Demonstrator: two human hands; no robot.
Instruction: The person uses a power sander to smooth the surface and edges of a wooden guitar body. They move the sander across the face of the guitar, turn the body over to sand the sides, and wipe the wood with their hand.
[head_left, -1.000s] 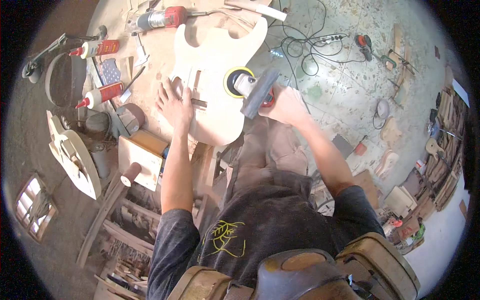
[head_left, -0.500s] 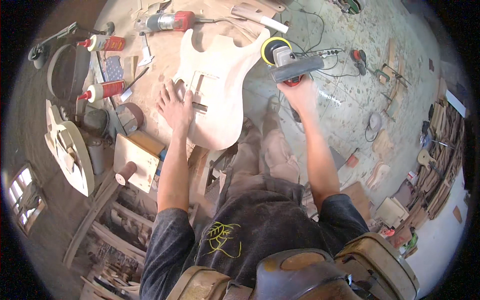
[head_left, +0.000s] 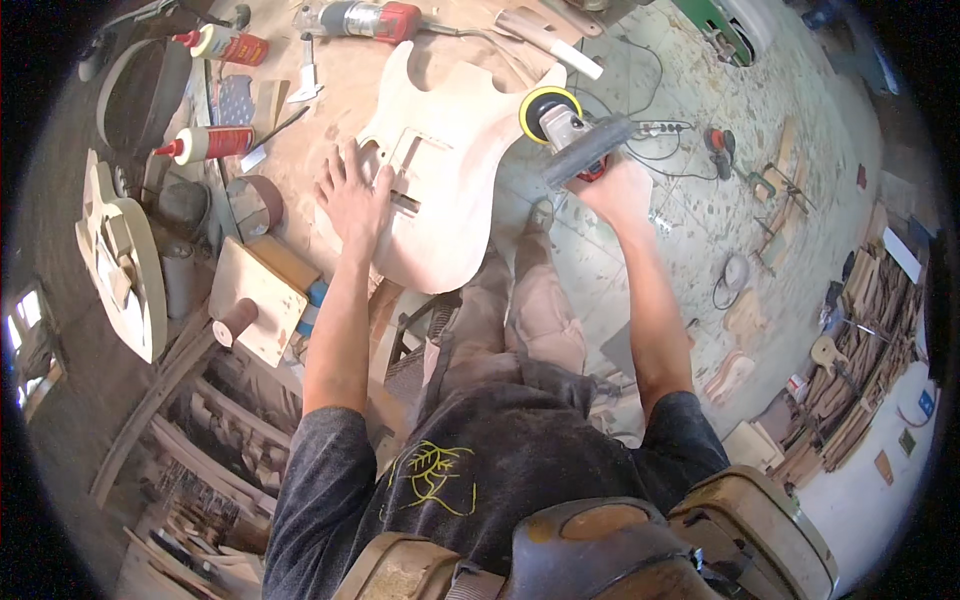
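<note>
Upper centre: left hand (head_left: 355, 202) lies flat, apparently steadying the pale wooden guitar body (head_left: 452, 185). Right hand (head_left: 618, 192) grips a yellow-rimmed disc sander (head_left: 566, 128).

From here I count two hands (head_left: 355, 200), one held sander (head_left: 565, 128), two bottles (head_left: 215, 144) and, on the counter (head_left: 338, 110), one guitar body (head_left: 455, 165).
</note>
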